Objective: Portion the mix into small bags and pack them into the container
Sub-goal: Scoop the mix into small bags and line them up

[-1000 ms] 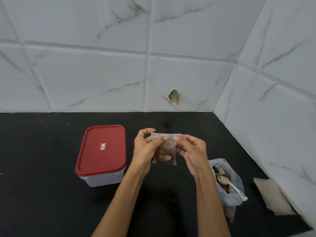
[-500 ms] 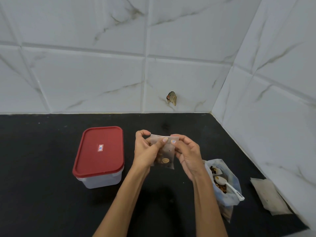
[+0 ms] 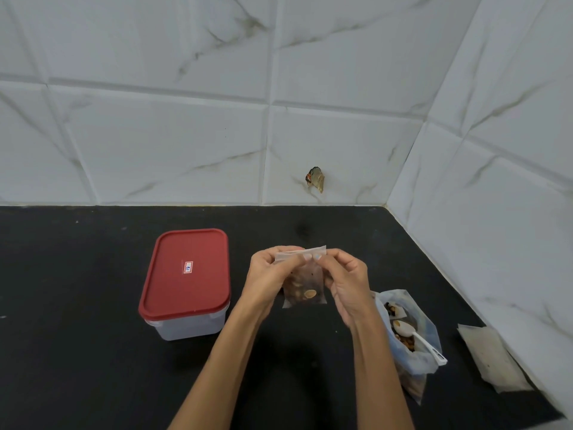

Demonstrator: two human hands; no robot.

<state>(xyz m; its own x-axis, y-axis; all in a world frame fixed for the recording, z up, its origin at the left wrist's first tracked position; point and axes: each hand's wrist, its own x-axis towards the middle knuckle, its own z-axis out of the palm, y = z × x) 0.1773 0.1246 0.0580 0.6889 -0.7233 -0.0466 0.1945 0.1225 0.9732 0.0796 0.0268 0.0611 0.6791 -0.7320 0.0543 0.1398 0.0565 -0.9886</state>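
Hands: your left hand (image 3: 268, 276) and right hand (image 3: 345, 282) pinch one small bag (image 3: 305, 283).
Nearby: one lidded container (image 3: 186, 283), one mix bag (image 3: 409, 339) with spoon (image 3: 417, 336), on tabletop (image 3: 77, 352).

A small clear plastic bag (image 3: 305, 285) of brown mix is held upright beside a lidded red-topped translucent plastic container (image 3: 186, 282).

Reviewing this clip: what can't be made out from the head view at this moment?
- Inside of the container: hidden by its red lid.
- Whether the small bag is sealed: the left hand and right hand pinch and cover its top edge.
- Amount of mix in the big bag: hidden by folded plastic and the spoon.
- Lid sticker: print too small.
- Thing on the wall: too small to identify.
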